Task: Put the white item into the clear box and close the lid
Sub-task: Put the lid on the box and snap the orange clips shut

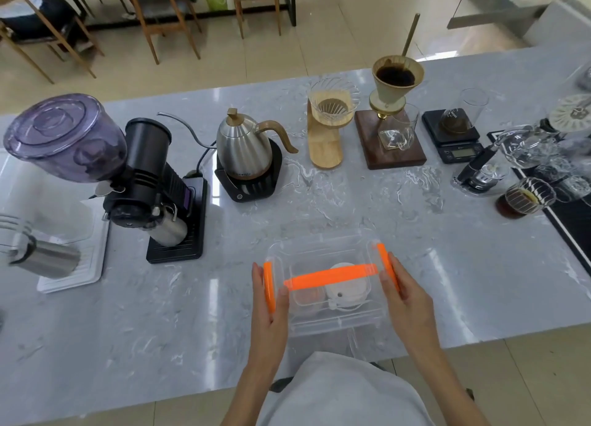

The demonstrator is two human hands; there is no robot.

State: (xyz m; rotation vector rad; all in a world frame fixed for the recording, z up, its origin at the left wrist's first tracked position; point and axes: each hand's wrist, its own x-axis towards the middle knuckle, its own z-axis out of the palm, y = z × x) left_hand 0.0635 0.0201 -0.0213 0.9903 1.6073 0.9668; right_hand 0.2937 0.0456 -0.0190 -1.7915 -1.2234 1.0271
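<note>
White item [347,289] inside clear box [323,317] on counter, lid on; left hand [270,301] and right hand [404,293] pressed on orange latches; likely light, slick, flexing plastic; hold by end latches

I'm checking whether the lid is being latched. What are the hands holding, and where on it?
Both hold the clear box by its ends: the left hand presses the left orange latch, the right hand the right orange latch.

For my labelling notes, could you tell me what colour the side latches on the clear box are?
Bright orange, like the handle across the lid; the latches show plainly in the head view.
</note>
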